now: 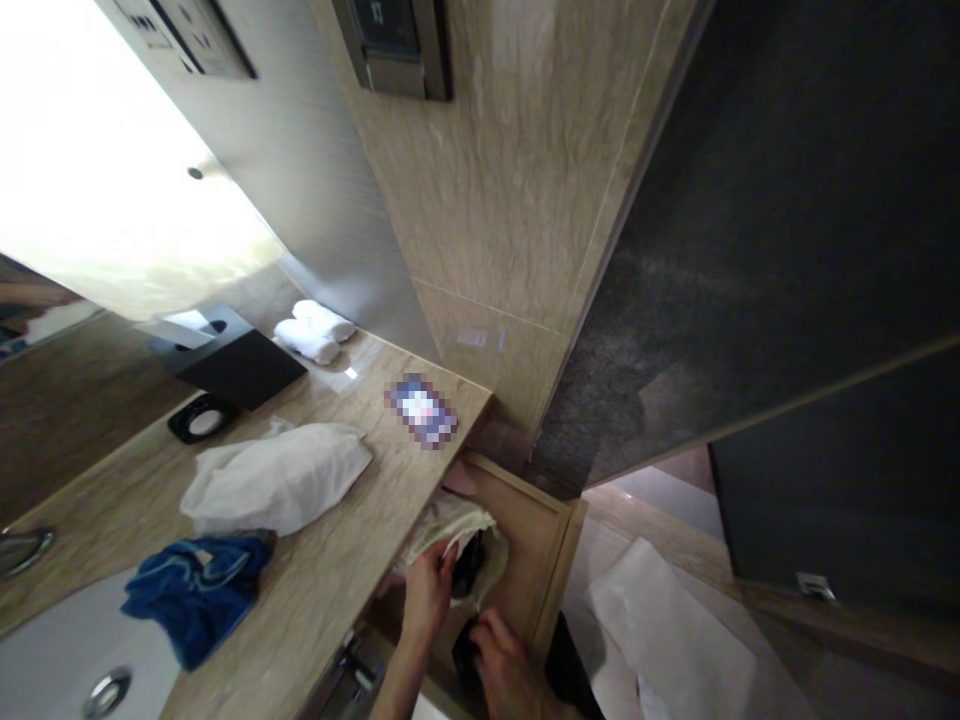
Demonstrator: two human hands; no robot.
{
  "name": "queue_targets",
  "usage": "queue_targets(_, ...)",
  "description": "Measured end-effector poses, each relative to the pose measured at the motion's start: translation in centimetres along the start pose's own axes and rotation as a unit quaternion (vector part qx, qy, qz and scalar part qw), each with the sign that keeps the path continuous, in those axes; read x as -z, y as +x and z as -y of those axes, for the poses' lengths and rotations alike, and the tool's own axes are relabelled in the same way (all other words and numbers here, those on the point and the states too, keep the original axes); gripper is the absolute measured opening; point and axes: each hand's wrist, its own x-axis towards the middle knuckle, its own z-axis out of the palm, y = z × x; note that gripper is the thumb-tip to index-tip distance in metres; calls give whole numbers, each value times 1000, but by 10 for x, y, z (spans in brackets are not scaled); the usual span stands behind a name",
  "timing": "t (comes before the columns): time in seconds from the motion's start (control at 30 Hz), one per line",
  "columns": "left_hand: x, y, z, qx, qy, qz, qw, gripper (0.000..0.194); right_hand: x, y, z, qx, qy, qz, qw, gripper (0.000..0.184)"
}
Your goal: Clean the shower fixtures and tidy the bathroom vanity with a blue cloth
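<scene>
An open wooden drawer (525, 500) juts out below the counter. In it lies a cream cloth bag (491, 570), its mouth open, with a black object (469, 565) partly visible inside. My left hand (431, 590) is closed on the bag's rim, pinching the cloth. Just below the bag, my right hand (506, 650) has its fingers curled over a smooth black thing (466, 655); its kind, and whether it joins the one in the bag, I cannot tell.
On the stone counter (330, 570) are a phone (421, 410), rolled white towels (307, 340), a black tissue box (240, 360), a small black dish (199, 418), a white cloth bundle (277, 480) and a blue cloth (199, 590) over the sink's (45, 650) edge. White fabric (667, 630) lies lower right.
</scene>
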Motion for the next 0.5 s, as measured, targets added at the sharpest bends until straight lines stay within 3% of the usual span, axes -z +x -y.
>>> queue_targets(0.07, 1, 1, 3, -3, 3, 7, 1000, 58, -26, -2, -6, -40, -125, 125, 983, 67)
queue_targets(0.13, 2, 1, 5, -8, -1, 17, 1000, 59, -43, 5, -10, -72, -187, 185, 962, 95)
queue_targets(0.23, 4, 2, 8, -7, -35, 13, 999, 62, -47, 7, -21, -26, -161, 165, 973, 90)
queue_targets(0.4, 7, 3, 11, 22, -143, -3, 989, 65, -29, -3, -39, 65, -133, 119, 982, 99)
queue_targets(0.43, 8, 2, 11, 32, -161, -8, 986, 66, -22, -1, -38, 77, -135, 117, 981, 91)
queue_targets(0.5, 10, 0, 10, 46, -179, -29, 982, 69, -2, 5, -27, 81, -131, 116, 981, 60)
